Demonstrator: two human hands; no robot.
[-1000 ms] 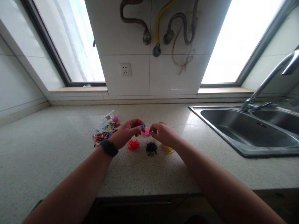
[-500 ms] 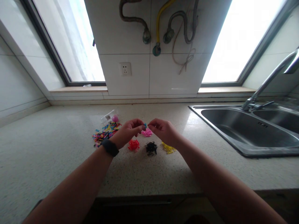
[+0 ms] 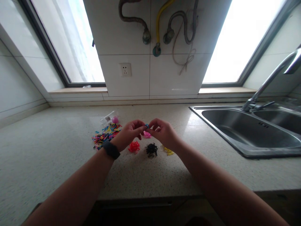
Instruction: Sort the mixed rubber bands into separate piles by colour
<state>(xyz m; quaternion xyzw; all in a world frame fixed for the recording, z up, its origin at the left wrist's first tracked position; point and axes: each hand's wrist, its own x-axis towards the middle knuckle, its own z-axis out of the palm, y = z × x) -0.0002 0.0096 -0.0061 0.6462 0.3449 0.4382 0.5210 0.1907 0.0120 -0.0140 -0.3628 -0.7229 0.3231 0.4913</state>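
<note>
My left hand [image 3: 131, 131], with a dark band on its wrist, pinches a small blue rubber band [image 3: 147, 126] between thumb and fingertips. Against the same band, from the other side, my right hand [image 3: 161, 129] closes its thumb and forefinger. Both hands are raised over the small piles. Below them lie a pink pile [image 3: 147, 135], partly hidden, a red pile [image 3: 134, 147] and a black pile [image 3: 151, 149]. A yellow pile [image 3: 168, 150] is partly covered by my right wrist. Beside my left hand spreads a mixed-colour heap [image 3: 104, 137] of bands.
A clear plastic bag [image 3: 108, 118] with a pink round item [image 3: 115, 119] lies behind the mixed heap. To the right, a steel sink [image 3: 218, 131] with a faucet [image 3: 265, 84] is set into the speckled counter [image 3: 58, 157]. The tiled wall holds a socket [image 3: 125, 69] and hoses.
My right fingertips have moved left and now meet the blue band at my left fingers. The whole view has shifted slightly.
</note>
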